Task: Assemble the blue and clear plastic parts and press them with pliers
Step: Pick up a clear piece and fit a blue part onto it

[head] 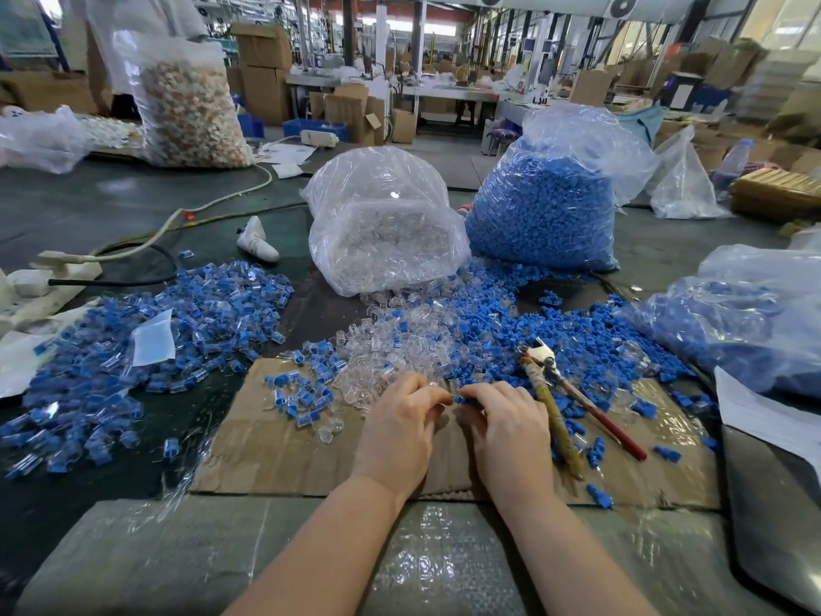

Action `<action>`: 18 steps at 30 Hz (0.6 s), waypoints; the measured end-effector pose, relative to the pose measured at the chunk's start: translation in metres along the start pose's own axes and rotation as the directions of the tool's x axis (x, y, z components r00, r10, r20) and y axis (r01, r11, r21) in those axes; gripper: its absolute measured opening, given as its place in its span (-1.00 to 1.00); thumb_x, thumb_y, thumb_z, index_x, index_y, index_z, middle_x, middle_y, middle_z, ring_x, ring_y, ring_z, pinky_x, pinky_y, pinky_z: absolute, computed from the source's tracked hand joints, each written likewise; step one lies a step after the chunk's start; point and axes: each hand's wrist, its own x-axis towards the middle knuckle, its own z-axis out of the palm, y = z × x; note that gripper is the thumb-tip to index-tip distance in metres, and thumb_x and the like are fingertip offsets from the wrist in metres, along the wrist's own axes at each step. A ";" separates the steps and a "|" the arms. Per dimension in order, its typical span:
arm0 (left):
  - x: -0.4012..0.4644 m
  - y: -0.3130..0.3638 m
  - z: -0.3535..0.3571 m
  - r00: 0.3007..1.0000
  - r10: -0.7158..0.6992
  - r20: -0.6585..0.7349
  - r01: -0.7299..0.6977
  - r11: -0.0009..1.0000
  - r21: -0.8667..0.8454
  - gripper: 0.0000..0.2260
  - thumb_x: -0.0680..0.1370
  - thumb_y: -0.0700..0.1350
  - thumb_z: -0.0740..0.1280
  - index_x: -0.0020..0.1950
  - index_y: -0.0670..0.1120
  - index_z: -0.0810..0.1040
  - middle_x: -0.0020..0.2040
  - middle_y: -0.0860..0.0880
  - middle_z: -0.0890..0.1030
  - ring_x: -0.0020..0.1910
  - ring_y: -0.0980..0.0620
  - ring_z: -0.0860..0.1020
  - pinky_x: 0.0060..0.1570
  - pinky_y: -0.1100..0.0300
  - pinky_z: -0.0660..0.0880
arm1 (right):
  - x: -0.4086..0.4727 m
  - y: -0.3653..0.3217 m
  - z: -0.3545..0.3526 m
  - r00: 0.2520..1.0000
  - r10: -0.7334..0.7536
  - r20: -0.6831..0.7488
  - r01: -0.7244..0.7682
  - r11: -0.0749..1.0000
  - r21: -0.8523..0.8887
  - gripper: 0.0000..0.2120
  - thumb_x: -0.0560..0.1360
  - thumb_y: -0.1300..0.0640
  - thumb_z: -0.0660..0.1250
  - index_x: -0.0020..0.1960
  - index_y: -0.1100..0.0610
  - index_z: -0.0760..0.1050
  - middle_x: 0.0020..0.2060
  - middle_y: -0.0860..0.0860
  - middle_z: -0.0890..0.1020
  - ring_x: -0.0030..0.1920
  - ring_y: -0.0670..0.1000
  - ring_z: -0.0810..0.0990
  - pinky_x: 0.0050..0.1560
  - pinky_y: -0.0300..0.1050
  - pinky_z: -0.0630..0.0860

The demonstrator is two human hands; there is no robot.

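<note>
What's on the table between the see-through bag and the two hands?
In the head view, a loose heap of clear parts, with a few blue parts mixed in, lies between the see-through bag and the left hand and right hand.

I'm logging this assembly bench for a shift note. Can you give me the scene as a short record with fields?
left hand: fingers curled, pinching a clear part
right hand: pinching a blue part against it
pliers: lying unheld on the cardboard, right of the hands
clear parts bag: open, spilling toward the hands
blue parts bag: upright behind right
assembled pieces: heaped left
</note>
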 end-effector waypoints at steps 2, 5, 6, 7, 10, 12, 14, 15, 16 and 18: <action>0.000 0.000 0.000 1.000 0.003 0.023 -0.003 1.000 -0.030 -0.83 0.53 -0.17 0.33 0.11 -0.07 0.61 -0.11 0.06 0.50 -0.15 0.13 0.45 -0.06 0.28 0.44 | 0.000 0.002 0.001 1.000 0.005 0.001 -0.005 0.999 0.053 -0.84 0.47 0.22 0.36 0.03 0.09 0.62 -0.13 0.00 0.63 -0.06 0.09 0.54 -0.01 -0.04 0.35; 0.000 0.002 0.000 1.000 0.006 0.022 -0.005 0.999 -0.052 -0.84 0.53 -0.13 0.34 0.09 -0.08 0.62 -0.11 0.06 0.51 -0.17 0.14 0.45 -0.09 0.33 0.42 | 0.001 0.003 0.001 1.000 0.004 0.021 -0.006 0.995 0.100 -0.79 0.47 0.26 0.34 0.08 0.12 0.63 -0.13 0.02 0.62 -0.06 0.09 0.54 0.05 -0.05 0.39; 0.000 0.002 0.000 1.000 -0.001 0.023 0.002 0.998 -0.056 -0.84 0.53 -0.12 0.35 0.08 -0.09 0.62 -0.11 0.05 0.52 -0.17 0.14 0.45 -0.09 0.32 0.42 | 0.001 0.003 0.000 1.000 0.005 0.031 -0.009 0.993 0.115 -0.77 0.48 0.28 0.33 0.10 0.13 0.62 -0.12 0.02 0.62 -0.04 0.09 0.53 0.07 -0.07 0.40; 0.001 0.002 0.000 1.000 -0.011 0.026 0.013 0.998 -0.061 -0.84 0.52 -0.13 0.35 0.08 -0.09 0.63 -0.10 0.04 0.53 -0.16 0.13 0.47 -0.08 0.32 0.42 | 0.000 0.002 -0.002 0.999 0.007 0.036 -0.011 0.991 0.133 -0.75 0.48 0.29 0.32 0.11 0.13 0.62 -0.11 0.02 0.62 -0.03 0.07 0.52 0.08 -0.10 0.40; 0.001 0.000 -0.001 0.999 -0.048 0.021 0.050 0.995 -0.088 -0.79 0.51 -0.23 0.35 0.12 -0.09 0.60 -0.04 0.04 0.58 -0.09 0.15 0.50 0.00 0.41 0.41 | -0.001 0.000 -0.007 1.000 0.017 0.023 -0.021 0.977 0.211 -0.76 0.48 0.30 0.32 0.11 0.12 0.61 -0.07 -0.02 0.63 0.00 0.01 0.52 0.10 -0.17 0.41; 0.000 -0.001 -0.001 0.995 -0.100 0.007 0.100 0.988 -0.121 -0.75 0.50 -0.26 0.35 0.16 -0.08 0.57 -0.01 0.04 0.61 -0.06 0.18 0.53 0.02 0.47 0.40 | -0.002 -0.001 -0.009 0.999 0.039 0.015 -0.041 0.965 0.258 -0.79 0.49 0.28 0.33 0.09 0.13 0.60 -0.06 -0.03 0.64 0.01 -0.02 0.54 0.11 -0.17 0.44; 0.000 -0.001 -0.002 0.989 -0.148 0.004 0.147 0.976 -0.159 -0.78 0.49 -0.25 0.37 0.11 -0.08 0.60 -0.05 0.04 0.62 -0.08 0.18 0.55 -0.03 0.51 0.41 | -0.004 -0.001 -0.011 0.998 0.056 0.023 -0.060 0.953 0.297 -0.86 0.50 0.26 0.34 0.02 0.12 0.61 -0.11 -0.04 0.64 -0.03 -0.04 0.55 0.07 -0.14 0.47; 0.000 -0.001 -0.002 0.987 -0.162 0.006 0.161 0.972 -0.169 -0.82 0.49 -0.24 0.38 0.08 -0.09 0.61 -0.07 0.04 0.62 -0.10 0.17 0.56 -0.06 0.52 0.42 | -0.004 -0.001 -0.011 0.997 0.063 0.035 -0.071 0.949 0.306 -0.89 0.50 0.24 0.34 -0.01 0.12 0.60 -0.13 -0.04 0.64 -0.05 -0.04 0.56 0.05 -0.12 0.49; 0.000 -0.001 -0.002 0.985 -0.170 0.010 0.169 0.970 -0.172 -0.85 0.49 -0.22 0.38 0.04 -0.09 0.62 -0.09 0.05 0.62 -0.11 0.16 0.56 -0.08 0.50 0.43 | -0.004 -0.001 -0.012 0.997 0.068 0.044 -0.079 0.947 0.312 -0.92 0.50 0.22 0.34 -0.03 0.12 0.60 -0.14 -0.05 0.64 -0.06 -0.04 0.56 0.04 -0.11 0.49; 0.001 -0.001 -0.003 0.984 -0.180 0.018 0.180 0.968 -0.176 -0.90 0.49 -0.19 0.38 -0.01 -0.08 0.61 -0.13 0.06 0.61 -0.14 0.16 0.56 -0.11 0.46 0.44 | -0.005 -0.001 -0.012 0.996 0.073 0.044 -0.084 0.943 0.323 -0.94 0.50 0.19 0.35 -0.06 0.12 0.59 -0.17 -0.06 0.63 -0.08 -0.05 0.55 0.01 -0.11 0.49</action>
